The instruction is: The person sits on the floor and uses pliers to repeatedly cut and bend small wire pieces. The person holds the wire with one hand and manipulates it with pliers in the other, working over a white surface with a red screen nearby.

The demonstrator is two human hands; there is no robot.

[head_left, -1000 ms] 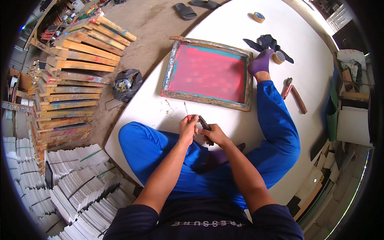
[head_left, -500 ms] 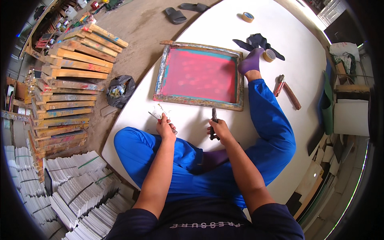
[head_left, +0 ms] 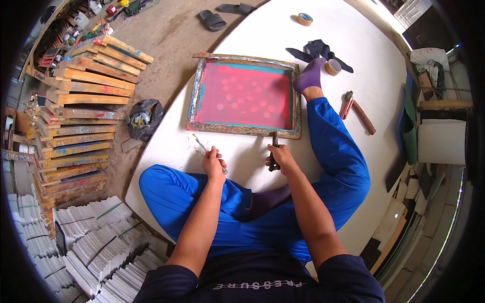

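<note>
White oval worktop [head_left: 262, 30] carries a wooden-framed pink printing screen [head_left: 245, 96] at twelve o'clock. Left hand [head_left: 213, 164] grip clenched on a thin metal tool [head_left: 201, 145]; right hand [head_left: 281, 157] grasps dark pliers [head_left: 274, 146] at the frame's near edge. Small bent metal bits [head_left: 188, 147] lie at ten o'clock; frame work appears unfinished.

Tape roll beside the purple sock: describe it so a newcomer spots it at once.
Start at the white table and find the pink-meshed wooden frame. Just past its far right corner lies the purple-socked foot; the tan tape roll sits right of it, by dark cloth. The other tape roll lies alone, farther away.
</note>
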